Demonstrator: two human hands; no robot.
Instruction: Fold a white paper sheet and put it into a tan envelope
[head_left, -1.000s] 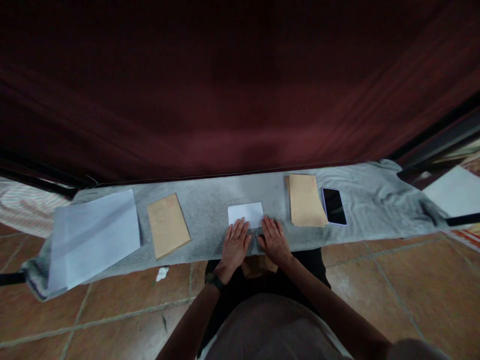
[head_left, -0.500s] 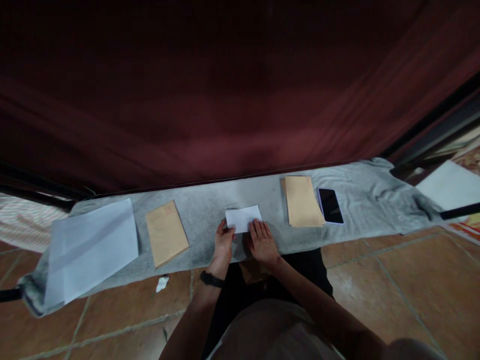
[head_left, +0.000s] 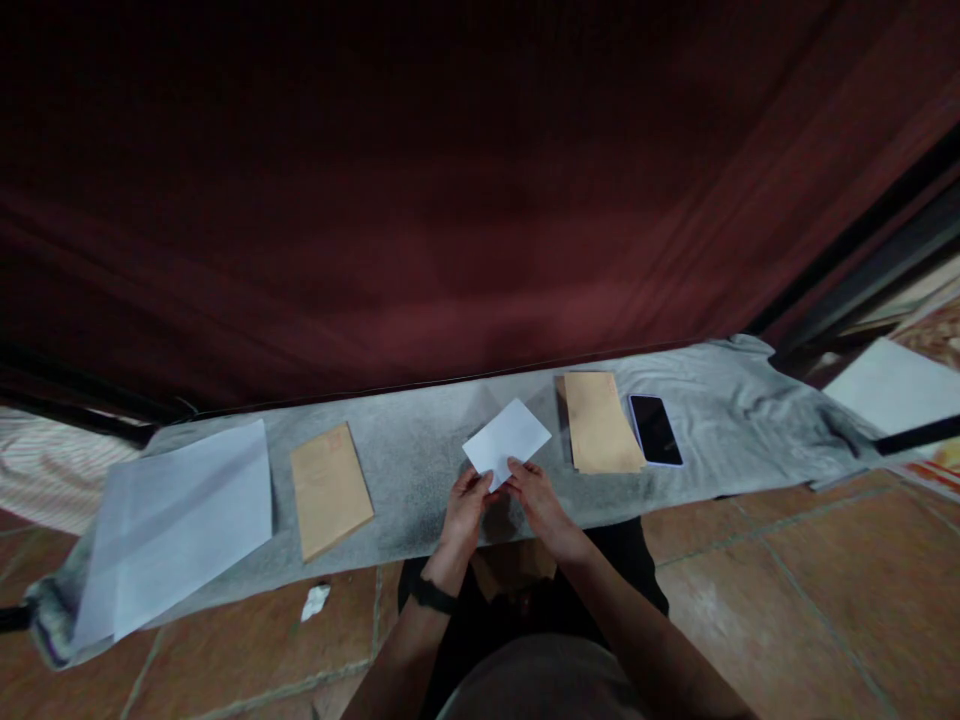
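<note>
A small folded white paper (head_left: 508,439) is lifted off the grey cloth (head_left: 420,460) and turned at an angle. My left hand (head_left: 465,509) and my right hand (head_left: 534,492) both pinch its near corner, fingers closed on it. A black band sits on my left wrist. To the right of my hands lies a brown envelope stack (head_left: 598,422) with a black phone (head_left: 655,429) beside it. Another brown envelope (head_left: 329,489) lies to the left.
A large white sheet (head_left: 180,522) lies at the cloth's left end. A dark red curtain (head_left: 450,200) hangs behind the narrow cloth-covered surface. A paper scrap (head_left: 315,600) lies on the tiled floor. Another white sheet (head_left: 892,385) shows at the far right.
My hands went from pressing flat on the folded paper to pinching it. The paper has been raised off the cloth and rotated.
</note>
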